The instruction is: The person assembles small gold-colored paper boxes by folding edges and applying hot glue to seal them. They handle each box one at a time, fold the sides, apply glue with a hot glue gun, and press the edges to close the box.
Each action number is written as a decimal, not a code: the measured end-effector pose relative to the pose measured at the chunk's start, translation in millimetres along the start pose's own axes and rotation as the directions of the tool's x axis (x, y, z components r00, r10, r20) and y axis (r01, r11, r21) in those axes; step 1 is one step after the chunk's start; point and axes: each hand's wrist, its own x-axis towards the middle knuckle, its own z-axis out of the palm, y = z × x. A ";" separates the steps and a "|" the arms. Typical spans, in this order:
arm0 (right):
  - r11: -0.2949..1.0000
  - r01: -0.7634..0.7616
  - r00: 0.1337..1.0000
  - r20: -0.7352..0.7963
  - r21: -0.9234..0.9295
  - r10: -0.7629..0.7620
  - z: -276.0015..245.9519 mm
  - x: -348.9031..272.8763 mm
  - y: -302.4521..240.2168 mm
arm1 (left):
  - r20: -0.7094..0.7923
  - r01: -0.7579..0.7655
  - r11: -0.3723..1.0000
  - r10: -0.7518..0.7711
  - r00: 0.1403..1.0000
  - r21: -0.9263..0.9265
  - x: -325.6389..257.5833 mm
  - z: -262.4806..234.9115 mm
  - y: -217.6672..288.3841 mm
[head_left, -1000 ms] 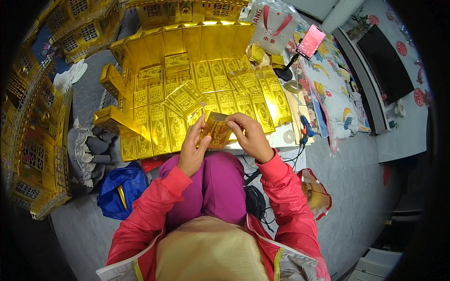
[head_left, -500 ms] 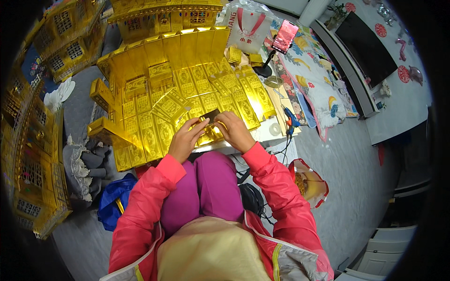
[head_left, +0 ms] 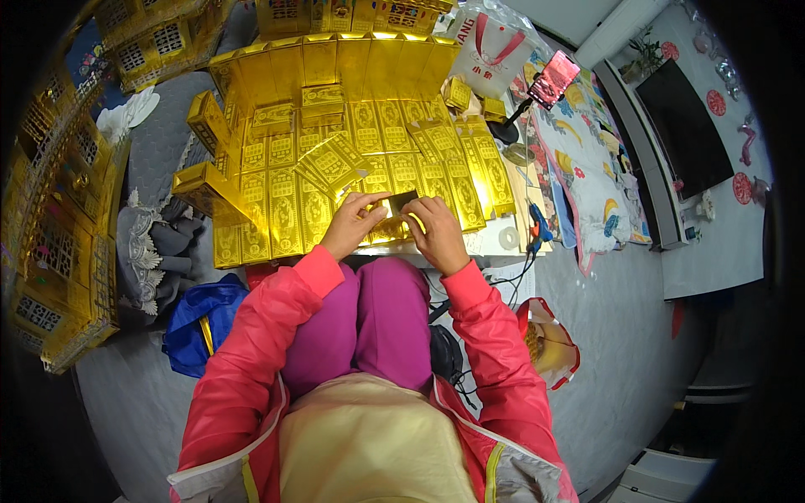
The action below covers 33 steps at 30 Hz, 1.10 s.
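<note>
My left hand (head_left: 352,222) and my right hand (head_left: 436,230) meet above my knees and together pinch a small gold foil paper piece (head_left: 396,204), partly folded, its dark inner side showing. Both hands hover at the near edge of a low board covered with rows of flat gold foil sheets (head_left: 335,168). Red sleeves cover both forearms.
Folded gold boxes (head_left: 205,180) stand at the left of the board. Gold paper houses (head_left: 59,243) pile along the left. A blue bag (head_left: 201,323) lies by my left knee, a phone on a stand (head_left: 549,80) at the upper right, and a red bag (head_left: 549,344) on my right.
The gold piece went from being held flat and raised to being pinched lower, near the board's edge, with its dark inside now showing. My head view shifted slightly.
</note>
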 end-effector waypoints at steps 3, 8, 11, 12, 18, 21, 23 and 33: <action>0.934 -0.078 0.987 -0.103 0.348 0.120 2.3 -3.5 1.2 | 0.002 0.008 0.999 -0.008 1.000 0.052 0.8 -0.6 -1.9; 0.591 -0.444 0.860 0.135 0.673 0.492 7.6 -1.1 31.5 | 0.006 0.040 0.996 -0.041 0.999 0.077 0.3 -1.1 0.3; 0.306 -0.645 0.742 0.478 0.700 0.470 15.5 -0.6 46.1 | 0.019 0.107 0.994 -0.107 0.994 -0.023 0.8 -1.3 2.6; 0.245 -0.605 0.772 0.483 0.758 0.414 18.0 -1.3 48.0 | 0.028 0.138 0.986 -0.135 0.990 -0.099 0.5 -1.1 3.0; 0.137 -0.663 0.711 0.562 0.736 0.423 18.0 -3.8 45.7 | 0.074 0.245 0.938 -0.234 0.970 -0.245 1.8 -2.2 2.6; 0.184 -0.644 0.729 0.524 0.743 0.440 17.4 -2.8 43.1 | 0.071 0.214 0.952 -0.203 0.977 -0.221 0.3 -0.4 2.9; 0.167 -0.631 0.717 0.488 0.757 0.497 20.7 -0.7 41.4 | 0.085 0.161 0.966 -0.146 0.986 -0.202 -0.7 2.0 2.9; 0.492 -0.649 0.750 0.376 0.581 0.544 12.1 4.8 33.7 | 0.063 0.223 0.965 -0.216 0.974 -0.141 2.4 2.6 0.0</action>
